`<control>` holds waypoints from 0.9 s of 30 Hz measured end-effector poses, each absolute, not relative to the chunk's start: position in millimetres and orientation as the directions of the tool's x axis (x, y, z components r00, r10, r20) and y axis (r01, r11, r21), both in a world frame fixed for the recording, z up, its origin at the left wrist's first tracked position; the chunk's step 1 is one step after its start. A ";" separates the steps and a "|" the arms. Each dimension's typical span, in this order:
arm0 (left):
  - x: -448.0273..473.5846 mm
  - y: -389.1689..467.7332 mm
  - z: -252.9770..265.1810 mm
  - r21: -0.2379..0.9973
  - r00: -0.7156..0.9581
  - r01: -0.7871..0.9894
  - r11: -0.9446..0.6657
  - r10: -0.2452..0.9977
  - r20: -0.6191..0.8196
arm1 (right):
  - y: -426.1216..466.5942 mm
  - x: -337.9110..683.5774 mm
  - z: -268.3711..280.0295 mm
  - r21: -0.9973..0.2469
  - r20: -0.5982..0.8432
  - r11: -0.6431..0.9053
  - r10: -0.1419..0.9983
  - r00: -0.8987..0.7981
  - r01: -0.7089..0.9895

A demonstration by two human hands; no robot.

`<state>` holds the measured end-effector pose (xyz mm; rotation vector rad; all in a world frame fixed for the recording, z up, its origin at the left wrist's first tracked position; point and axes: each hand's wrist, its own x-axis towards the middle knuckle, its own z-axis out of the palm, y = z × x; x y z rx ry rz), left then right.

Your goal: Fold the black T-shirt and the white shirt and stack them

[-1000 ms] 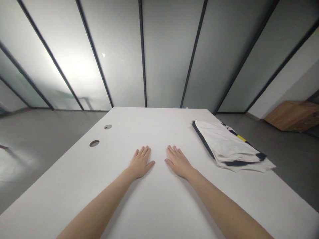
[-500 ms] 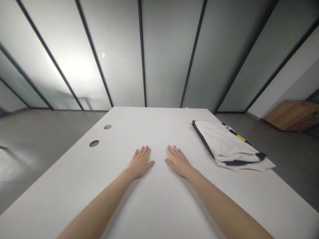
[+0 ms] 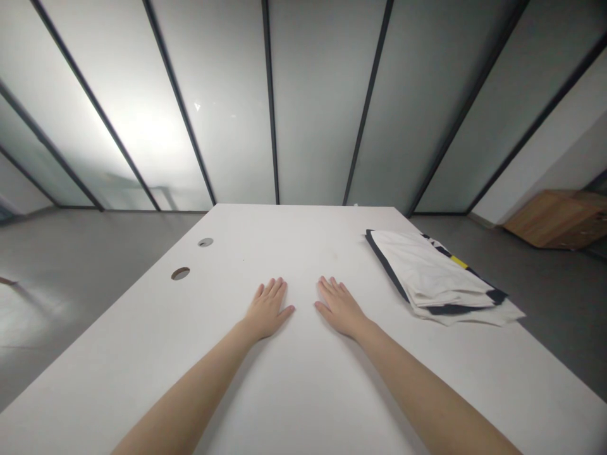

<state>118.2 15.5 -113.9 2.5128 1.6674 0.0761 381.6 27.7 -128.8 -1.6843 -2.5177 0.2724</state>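
Observation:
My left hand (image 3: 267, 311) lies flat, palm down, on a white table (image 3: 294, 392), its thumb out to the side. Across a short gap, my right hand (image 3: 340, 309) rests on the same surface in the same way, fingers stretched forward. Neither hand holds anything. To the right of my right hand, and apart from it, is a folded stack of white cloth (image 3: 427, 268) with black edging and a small yellow patch along its far right side. What kind of cloth it is I cannot tell.
Two round holes pierce the tabletop on the left, a nearer hole (image 3: 181, 273) and a farther one. Beyond the table stands a frosted glass partition (image 3: 313, 114) with dark frames. A wooden cabinet (image 3: 554, 218) sits on the grey floor (image 3: 109, 253) at far right.

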 end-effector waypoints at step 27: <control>127.1 -5.0 -106.8 0.130 0.391 0.907 -0.402 0.915 0.099 | 0.0 368.0 -121.4 -0.155 0.095 0.354 0.935 -0.342 0.922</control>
